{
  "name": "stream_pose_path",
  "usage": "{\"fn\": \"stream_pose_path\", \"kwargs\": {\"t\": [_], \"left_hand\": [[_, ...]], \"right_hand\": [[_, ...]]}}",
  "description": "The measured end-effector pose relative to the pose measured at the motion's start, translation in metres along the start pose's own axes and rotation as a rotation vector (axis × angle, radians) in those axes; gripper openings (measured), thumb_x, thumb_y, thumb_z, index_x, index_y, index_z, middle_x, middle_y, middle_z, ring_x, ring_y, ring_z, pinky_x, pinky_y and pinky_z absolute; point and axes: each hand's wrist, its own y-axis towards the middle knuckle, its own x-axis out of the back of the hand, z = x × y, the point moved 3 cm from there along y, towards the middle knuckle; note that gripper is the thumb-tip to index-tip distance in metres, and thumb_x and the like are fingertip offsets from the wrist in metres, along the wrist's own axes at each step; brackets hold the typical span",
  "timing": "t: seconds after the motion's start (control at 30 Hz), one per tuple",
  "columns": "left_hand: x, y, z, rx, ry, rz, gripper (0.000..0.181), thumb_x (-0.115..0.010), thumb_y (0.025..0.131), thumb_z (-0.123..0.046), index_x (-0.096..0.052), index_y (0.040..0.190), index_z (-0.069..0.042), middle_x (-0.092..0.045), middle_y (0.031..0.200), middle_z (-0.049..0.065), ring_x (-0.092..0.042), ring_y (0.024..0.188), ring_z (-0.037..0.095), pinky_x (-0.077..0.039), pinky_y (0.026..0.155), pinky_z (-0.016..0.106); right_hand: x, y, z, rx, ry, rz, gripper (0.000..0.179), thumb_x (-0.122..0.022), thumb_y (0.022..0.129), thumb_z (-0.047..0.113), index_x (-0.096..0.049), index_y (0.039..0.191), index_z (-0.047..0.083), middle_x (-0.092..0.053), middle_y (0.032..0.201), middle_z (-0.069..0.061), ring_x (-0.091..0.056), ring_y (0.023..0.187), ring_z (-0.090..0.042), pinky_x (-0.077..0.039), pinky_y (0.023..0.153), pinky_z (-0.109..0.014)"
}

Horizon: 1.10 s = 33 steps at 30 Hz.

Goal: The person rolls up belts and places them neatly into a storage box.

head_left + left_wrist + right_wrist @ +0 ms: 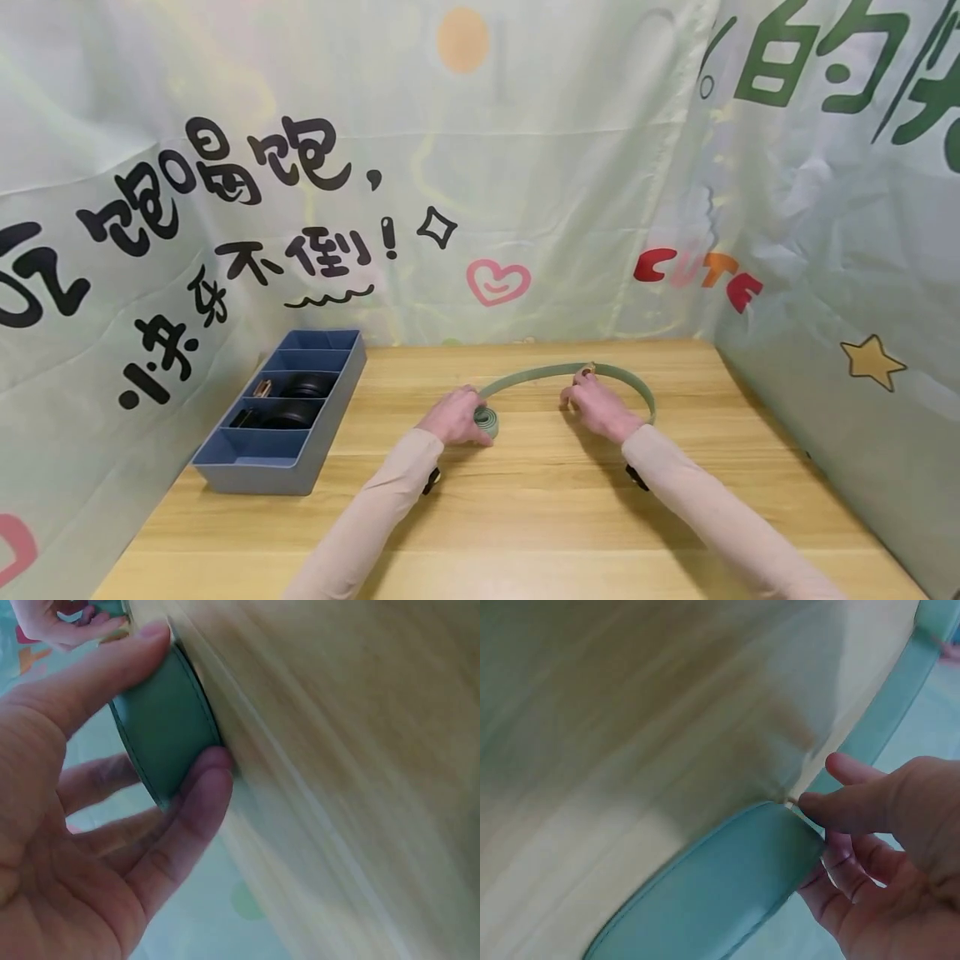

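A green belt (536, 372) stands on its edge on the wooden table, one end wound into a tight coil (487, 423), the rest arching away to the right. My left hand (453, 417) grips that coil between thumb and fingers; in the left wrist view the coil's stitched outer face (166, 724) shows between them. Farther along, my right hand (600, 408) pinches the strap near a small gold-coloured part (590, 368). The right wrist view has the thumb at the upper edge of the curved strap (712, 881), with fingers partly hidden behind it.
A blue-grey divided box (322, 450) stands on the left of the table, with a rolled dark belt (288, 414) and another black one (309, 384) in separate compartments. Printed cloth (570, 183) hangs behind and at both sides of the wooden table (525, 533).
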Motion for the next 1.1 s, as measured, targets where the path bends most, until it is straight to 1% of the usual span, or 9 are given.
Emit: {"fn": "stream_pose_path", "kwargs": {"t": [0.17, 0.3, 0.37, 0.53, 0.73, 0.83, 0.87, 0.97, 1.1], "left_hand": [[0.000, -0.006, 0.001, 0.063, 0.031, -0.049, 0.052, -0.090, 0.065, -0.043, -0.070, 0.098, -0.007, -0.061, 0.096, 0.003, -0.053, 0.076, 0.014, -0.048, 0.069, 0.030], [0.000, -0.012, 0.004, 0.127, 0.022, -0.079, 0.047, -0.090, 0.065, -0.043, -0.064, 0.083, -0.008, -0.055, 0.079, 0.001, -0.045, 0.064, 0.014, -0.040, 0.056, 0.028], [0.001, -0.015, 0.007, 0.160, 0.016, -0.097, 0.047, -0.090, 0.064, -0.042, -0.062, 0.083, -0.008, -0.052, 0.075, 0.001, -0.045, 0.062, 0.014, -0.039, 0.055, 0.029], [0.002, -0.018, 0.011, 0.196, 0.038, -0.127, 0.051, -0.090, 0.064, -0.041, -0.064, 0.088, -0.005, -0.056, 0.081, 0.005, -0.051, 0.066, 0.017, -0.047, 0.061, 0.032], [0.002, -0.019, 0.007, 0.137, 0.048, -0.153, 0.046, -0.091, 0.064, -0.037, -0.068, 0.084, -0.002, -0.061, 0.104, 0.011, -0.054, 0.067, 0.016, -0.052, 0.064, 0.031], [0.002, -0.019, 0.005, 0.120, 0.041, -0.147, 0.039, -0.091, 0.065, -0.036, -0.064, 0.069, -0.008, -0.063, 0.120, 0.014, -0.050, 0.062, 0.013, -0.047, 0.058, 0.027], [0.002, -0.019, 0.004, 0.113, 0.041, -0.141, 0.039, -0.091, 0.065, -0.035, -0.061, 0.067, -0.009, -0.063, 0.118, 0.013, -0.048, 0.060, 0.012, -0.045, 0.055, 0.026], [0.001, -0.019, 0.000, 0.089, 0.049, -0.108, 0.041, -0.090, 0.065, -0.036, -0.056, 0.062, -0.014, -0.065, 0.101, 0.009, -0.042, 0.057, 0.009, -0.037, 0.048, 0.024], [-0.002, -0.018, -0.004, 0.054, 0.054, -0.083, 0.040, -0.090, 0.064, -0.037, -0.057, 0.069, -0.014, -0.050, 0.072, -0.002, -0.041, 0.057, 0.008, -0.035, 0.048, 0.023]], "right_hand": [[0.008, -0.005, -0.018, -0.032, -0.013, 0.000, 0.027, -0.066, 0.080, -0.012, -0.074, 0.093, 0.011, -0.068, 0.094, -0.008, -0.063, 0.089, -0.029, -0.053, 0.081, -0.044], [0.013, -0.009, -0.035, -0.137, -0.053, -0.002, 0.020, -0.062, 0.085, -0.002, -0.072, 0.094, 0.013, -0.072, 0.091, -0.007, -0.067, 0.085, -0.030, -0.053, 0.065, -0.046], [0.016, -0.011, -0.043, -0.214, -0.078, 0.007, 0.013, -0.063, 0.087, 0.005, -0.070, 0.093, 0.014, -0.072, 0.090, -0.007, -0.067, 0.084, -0.032, -0.051, 0.063, -0.049], [0.018, -0.017, -0.055, -0.353, -0.090, -0.002, 0.007, -0.063, 0.090, 0.014, -0.065, 0.087, 0.009, -0.069, 0.084, -0.014, -0.065, 0.078, -0.037, -0.049, 0.064, -0.057], [0.019, -0.014, -0.041, -0.396, -0.043, -0.153, 0.012, -0.058, 0.088, 0.011, -0.052, 0.090, 0.001, -0.058, 0.068, -0.014, -0.058, 0.057, -0.032, -0.043, 0.046, -0.049], [0.016, -0.005, -0.025, -0.333, 0.011, -0.173, 0.007, -0.057, 0.089, 0.010, -0.052, 0.090, 0.004, -0.060, 0.069, -0.010, -0.058, 0.058, -0.027, -0.045, 0.047, -0.045], [0.015, -0.002, -0.018, -0.294, 0.032, -0.167, 0.005, -0.058, 0.089, 0.009, -0.054, 0.090, 0.006, -0.062, 0.071, -0.008, -0.060, 0.060, -0.025, -0.047, 0.050, -0.044], [0.004, 0.005, 0.008, -0.129, 0.118, -0.133, 0.002, -0.062, 0.089, 0.008, -0.063, 0.090, 0.010, -0.068, 0.080, -0.003, -0.064, 0.070, -0.018, -0.053, 0.061, -0.038], [-0.012, 0.008, 0.046, 0.146, 0.247, -0.047, 0.022, -0.066, 0.089, 0.005, -0.067, 0.110, 0.009, -0.072, 0.091, -0.003, -0.066, 0.080, -0.012, -0.055, 0.073, -0.030]]}}
